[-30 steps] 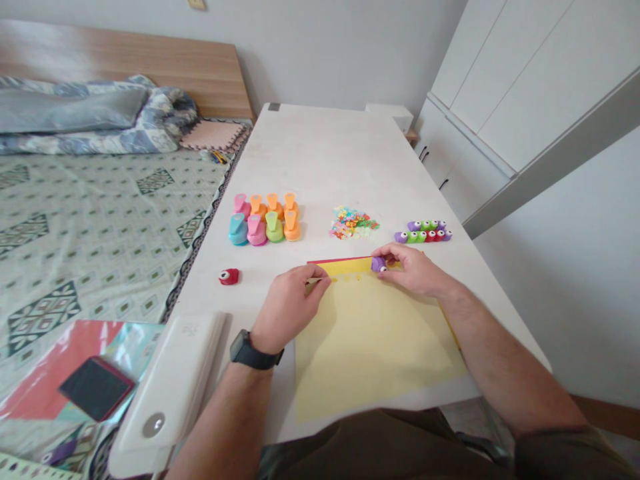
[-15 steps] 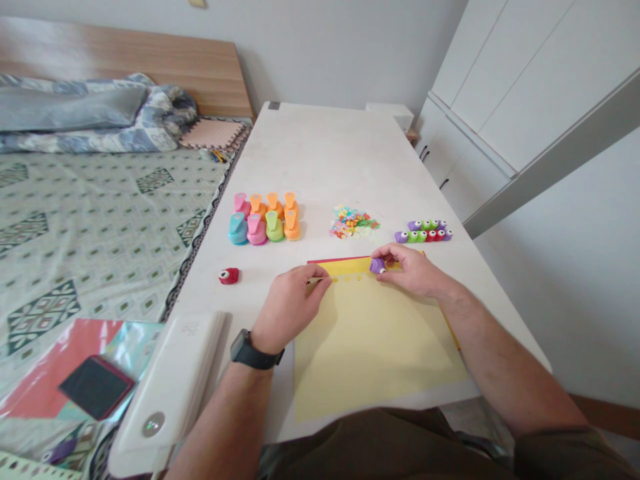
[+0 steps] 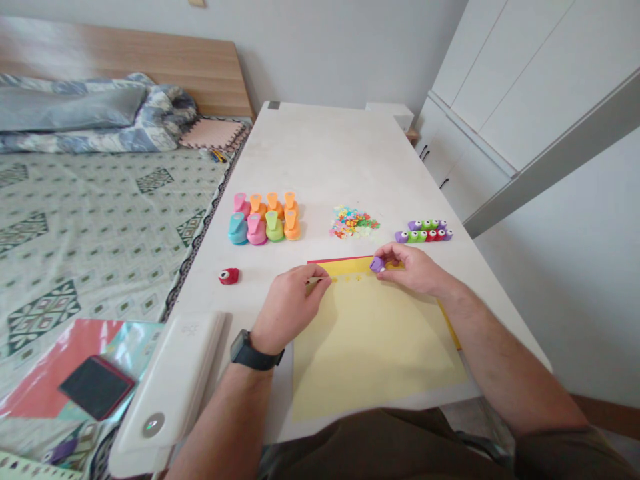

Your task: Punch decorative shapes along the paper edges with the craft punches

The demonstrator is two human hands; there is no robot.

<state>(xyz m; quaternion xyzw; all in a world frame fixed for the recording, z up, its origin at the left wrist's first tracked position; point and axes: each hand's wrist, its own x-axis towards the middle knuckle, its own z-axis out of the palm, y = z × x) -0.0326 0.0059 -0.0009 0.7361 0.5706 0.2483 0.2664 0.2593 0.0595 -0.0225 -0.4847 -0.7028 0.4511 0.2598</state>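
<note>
My left hand (image 3: 295, 303) pinches the upper left edge of a pale yellow sheet of paper (image 3: 375, 347). Along that top edge runs a row of small punched holes. Between the thumb and fingers of my right hand (image 3: 413, 270) is a small purple craft punch (image 3: 378, 265), at the sheet's top edge, right of the holes. Part of the punch is hidden by my fingers. Beneath the pale sheet, brighter yellow paper (image 3: 340, 267) and a strip of red show.
Large colourful punches (image 3: 257, 230) stand in two rows at the left. Paper cut-outs (image 3: 355, 223) lie heaped mid-table, with small punches (image 3: 425, 235) to their right. A red punch (image 3: 229, 276) sits near a white desk lamp (image 3: 173, 380). A dark tablet (image 3: 97, 387) lies on the bed.
My right hand has turned the purple punch slightly, so less of its white eye shows. The pale sheet has shifted a little to the left; my left hand stays in place.
</note>
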